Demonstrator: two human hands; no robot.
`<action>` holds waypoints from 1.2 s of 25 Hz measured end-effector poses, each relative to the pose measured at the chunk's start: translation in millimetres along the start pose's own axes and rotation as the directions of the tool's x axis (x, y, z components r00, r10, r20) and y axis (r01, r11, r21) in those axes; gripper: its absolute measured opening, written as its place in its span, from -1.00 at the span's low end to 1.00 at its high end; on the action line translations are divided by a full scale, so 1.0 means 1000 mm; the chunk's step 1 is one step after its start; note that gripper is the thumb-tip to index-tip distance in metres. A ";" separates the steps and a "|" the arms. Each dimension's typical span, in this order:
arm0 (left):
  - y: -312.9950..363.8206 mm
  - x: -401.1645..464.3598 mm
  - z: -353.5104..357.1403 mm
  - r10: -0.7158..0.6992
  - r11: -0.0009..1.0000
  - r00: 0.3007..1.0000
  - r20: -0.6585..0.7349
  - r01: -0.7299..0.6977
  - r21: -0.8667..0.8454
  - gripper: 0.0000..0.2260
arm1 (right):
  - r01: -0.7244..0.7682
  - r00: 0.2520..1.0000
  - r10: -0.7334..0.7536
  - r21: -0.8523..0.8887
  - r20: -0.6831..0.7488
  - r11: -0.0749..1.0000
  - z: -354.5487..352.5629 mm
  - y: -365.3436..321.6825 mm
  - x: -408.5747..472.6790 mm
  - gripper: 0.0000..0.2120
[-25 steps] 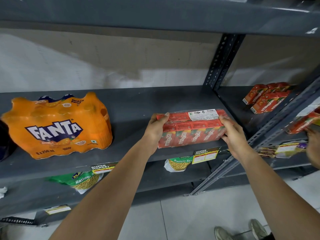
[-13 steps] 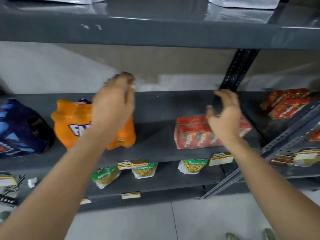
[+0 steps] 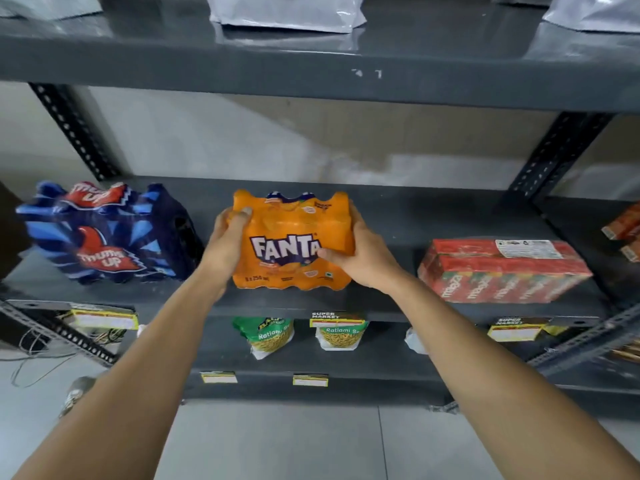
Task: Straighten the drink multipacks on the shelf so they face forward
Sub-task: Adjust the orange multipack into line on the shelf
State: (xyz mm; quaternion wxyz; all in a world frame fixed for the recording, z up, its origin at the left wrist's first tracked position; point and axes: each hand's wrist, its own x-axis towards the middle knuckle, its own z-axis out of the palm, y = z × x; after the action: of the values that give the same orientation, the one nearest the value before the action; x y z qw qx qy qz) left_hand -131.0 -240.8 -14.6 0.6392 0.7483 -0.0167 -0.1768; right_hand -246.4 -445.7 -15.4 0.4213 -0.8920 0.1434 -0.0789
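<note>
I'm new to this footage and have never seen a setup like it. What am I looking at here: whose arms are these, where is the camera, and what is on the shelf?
There is no machine here. The camera sits on a person's head and looks forward and down, so the two bare arms reaching in from below are that person's own.

They stand before a grey metal shelf. On it, from left to right, are a blue Thums Up multipack, an orange Fanta multipack and a red Maaza carton pack.

The left hand and the right hand grip the two sides of the Fanta pack, whose logo faces the camera. The Thums Up pack looks tilted and turned. Below are snack bags and price labels.
</note>
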 end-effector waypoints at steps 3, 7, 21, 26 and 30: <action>-0.004 -0.013 0.015 0.015 0.998 0.996 0.083 -0.019 0.052 -0.35 | -0.049 0.999 0.049 -0.023 0.011 0.999 -0.016 0.014 -0.013 0.00; -0.003 -0.025 0.032 0.018 0.998 0.996 0.091 -0.023 0.051 -0.41 | -0.089 0.996 0.089 -0.032 -0.017 0.995 -0.030 0.024 -0.027 -0.02; -0.007 -0.022 -0.207 0.617 0.777 0.605 -0.503 -0.367 0.511 -0.66 | 0.401 0.863 -0.336 0.108 -0.378 0.910 0.096 -0.133 -0.005 -0.67; -0.009 0.041 -0.274 0.023 0.993 0.961 -0.276 0.009 0.115 -0.34 | 0.006 0.994 -0.014 0.074 0.110 0.997 0.187 -0.168 0.048 -0.30; -0.014 0.058 -0.274 -0.043 0.999 0.989 -0.138 0.044 0.007 -0.33 | 0.073 0.997 -0.074 0.028 0.037 0.997 0.210 -0.164 0.058 -0.37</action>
State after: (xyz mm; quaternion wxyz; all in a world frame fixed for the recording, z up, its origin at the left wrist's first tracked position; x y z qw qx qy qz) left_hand -1.0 7.5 -9.6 0.6311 0.7620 0.0429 -0.1385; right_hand -105.3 -212.4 -20.6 0.4327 -0.8922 0.1016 -0.0795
